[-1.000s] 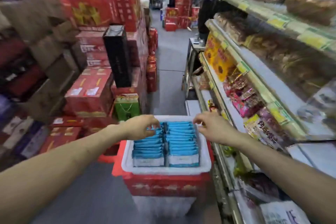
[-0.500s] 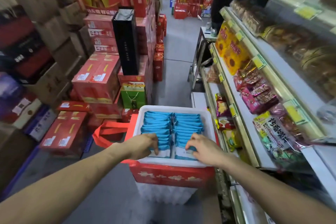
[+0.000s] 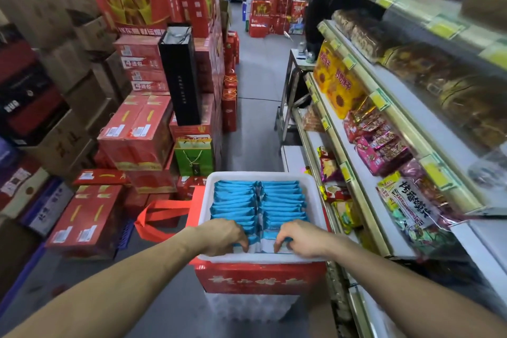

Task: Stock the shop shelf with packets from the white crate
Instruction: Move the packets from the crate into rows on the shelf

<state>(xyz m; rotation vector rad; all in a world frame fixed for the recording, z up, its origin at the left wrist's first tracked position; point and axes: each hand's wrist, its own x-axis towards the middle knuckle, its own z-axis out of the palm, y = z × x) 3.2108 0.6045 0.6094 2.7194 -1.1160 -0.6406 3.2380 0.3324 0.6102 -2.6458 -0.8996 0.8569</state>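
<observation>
The white crate (image 3: pixel 260 175) is set on a red carton (image 3: pixel 260 280) at the near centre of the aisle. This raises it and puts it just beside the shop shelf (image 3: pixel 370 200) on the right, so the carry across is judged to be short. The crate is filled with blue packets (image 3: pixel 258 200), stood on edge in two rows running from near to far, an arrangement that leaves every top edge open to the fingers. The left hand (image 3: pixel 225 236) is placed on the near end of the left row and the right hand (image 3: pixel 301 239) on the near end of the right row. The fingers of both hands are curled down over the tops of the nearest packets and clamped on them, though the thumbs are hidden and the number of packets taken cannot be told. No packet is raised clear of its row, so the step in hand is judged to be the first lift from the near end. The shelf is partly occupied by snack bags (image 3: pixel 406 206), with bare board visible beside them. Stacked red cartons (image 3: pixel 137 132) are noted along the left of the aisle, well apart from the crate.
</observation>
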